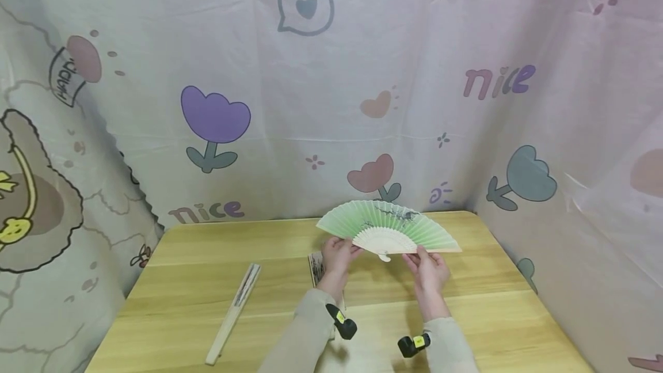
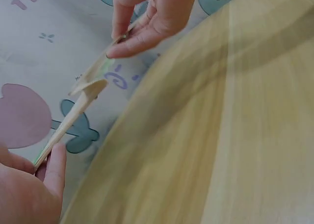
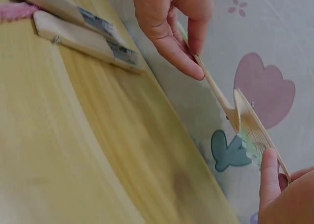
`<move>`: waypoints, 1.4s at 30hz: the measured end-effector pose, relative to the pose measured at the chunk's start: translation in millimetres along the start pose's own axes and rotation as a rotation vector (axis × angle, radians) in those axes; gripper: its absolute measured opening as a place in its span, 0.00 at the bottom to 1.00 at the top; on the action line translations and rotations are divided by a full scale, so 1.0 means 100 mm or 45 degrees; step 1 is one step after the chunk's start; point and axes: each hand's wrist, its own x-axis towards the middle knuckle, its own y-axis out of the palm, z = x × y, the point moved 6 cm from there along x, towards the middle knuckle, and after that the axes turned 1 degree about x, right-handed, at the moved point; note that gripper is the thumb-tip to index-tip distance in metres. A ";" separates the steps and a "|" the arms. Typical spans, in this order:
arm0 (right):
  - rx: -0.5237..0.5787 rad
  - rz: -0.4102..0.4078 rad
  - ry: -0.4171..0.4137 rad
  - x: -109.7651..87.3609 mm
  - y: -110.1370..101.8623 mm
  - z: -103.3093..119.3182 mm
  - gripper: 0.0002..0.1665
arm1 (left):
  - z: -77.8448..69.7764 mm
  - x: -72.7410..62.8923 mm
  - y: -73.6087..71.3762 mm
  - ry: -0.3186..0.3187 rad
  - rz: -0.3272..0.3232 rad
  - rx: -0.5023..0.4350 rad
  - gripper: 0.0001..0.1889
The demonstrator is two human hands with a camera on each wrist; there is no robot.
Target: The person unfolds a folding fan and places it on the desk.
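green folding fan [image 1: 385,217]; pale ribs [image 1: 384,240]; spread open; held above tabletop [image 1: 497,298]

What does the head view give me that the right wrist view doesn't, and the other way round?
Only the head view: the green fan spread face-on with its dark painted pattern, a black wrist device at each sleeve, and the purple flower print.

Only the right wrist view: a pink item at the left edge, too cut off to identify, and the green fan nearly edge-on.

Both: the left hand and right hand pinching the green fan, plus folded fans on the wooden table.
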 end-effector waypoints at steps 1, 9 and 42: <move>-0.006 -0.005 0.004 0.01 -0.02 0.00 0.12 | 0.03 0.01 0.02 -0.008 0.006 0.008 0.12; -0.059 -0.042 -0.011 0.08 -0.18 0.01 0.11 | 0.23 0.09 0.12 -0.096 -0.010 0.019 0.11; -0.311 -0.087 0.089 0.19 -0.48 -0.17 0.05 | 0.38 0.08 0.13 -0.312 0.050 0.147 0.23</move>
